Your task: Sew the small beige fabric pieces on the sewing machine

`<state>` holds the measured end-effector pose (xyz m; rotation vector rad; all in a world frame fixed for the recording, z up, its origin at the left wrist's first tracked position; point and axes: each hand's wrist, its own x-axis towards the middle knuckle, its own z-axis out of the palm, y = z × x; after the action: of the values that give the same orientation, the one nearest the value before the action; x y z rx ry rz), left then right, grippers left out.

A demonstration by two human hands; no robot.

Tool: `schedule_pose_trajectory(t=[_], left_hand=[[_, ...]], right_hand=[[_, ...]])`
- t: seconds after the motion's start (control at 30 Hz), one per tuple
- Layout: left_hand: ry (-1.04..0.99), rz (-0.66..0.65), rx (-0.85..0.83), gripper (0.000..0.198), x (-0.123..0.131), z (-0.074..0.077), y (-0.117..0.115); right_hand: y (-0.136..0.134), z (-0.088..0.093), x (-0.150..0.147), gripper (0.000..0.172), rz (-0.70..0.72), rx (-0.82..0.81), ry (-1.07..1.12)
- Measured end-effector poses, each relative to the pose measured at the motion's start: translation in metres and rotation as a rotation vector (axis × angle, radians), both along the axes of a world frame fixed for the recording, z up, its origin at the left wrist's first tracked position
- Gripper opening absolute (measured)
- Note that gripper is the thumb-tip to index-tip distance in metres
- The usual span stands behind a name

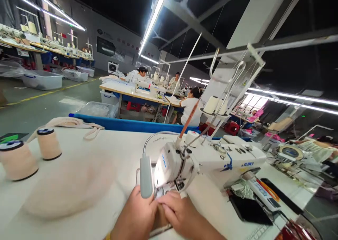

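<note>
Tan cloth (160, 216), perhaps one; two spools (49, 143)

The sewing machine (211, 159) has a glossy white enamelled body with bright metal parts around the needle. Its lamp (146, 176) is grey matt plastic on a ribbed metal gooseneck. The table (105, 155) is smooth, pale and faintly shiny. Two thread cones (49, 144) are wound with soft, matt peach yarn. Under the left hand (136, 219) and right hand (179, 215) lies a piece of tan cloth (161, 217), dull and smooth.
</note>
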<state>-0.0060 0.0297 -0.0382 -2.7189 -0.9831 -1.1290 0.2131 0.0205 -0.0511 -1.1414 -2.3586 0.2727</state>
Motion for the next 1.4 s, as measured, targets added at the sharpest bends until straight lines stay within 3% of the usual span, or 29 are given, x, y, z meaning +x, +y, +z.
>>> schedule_pose_trajectory(t=[0.2,0.7,1.4], left_hand=[[0.153,0.044,-0.105,0.035,-0.009,0.01,-0.01],[0.236,0.029,-0.065,0.036,-0.005,0.02,-0.015],[0.352,0.098,-0.109,0.035,-0.006,0.017,-0.008]], right_hand=[[-0.002,0.012,0.0,0.03,0.017,0.018,-0.063],[-0.003,0.01,0.003,0.024,0.046,0.067,-0.085],[-0.006,0.015,-0.002,0.022,-0.036,0.046,-0.079]])
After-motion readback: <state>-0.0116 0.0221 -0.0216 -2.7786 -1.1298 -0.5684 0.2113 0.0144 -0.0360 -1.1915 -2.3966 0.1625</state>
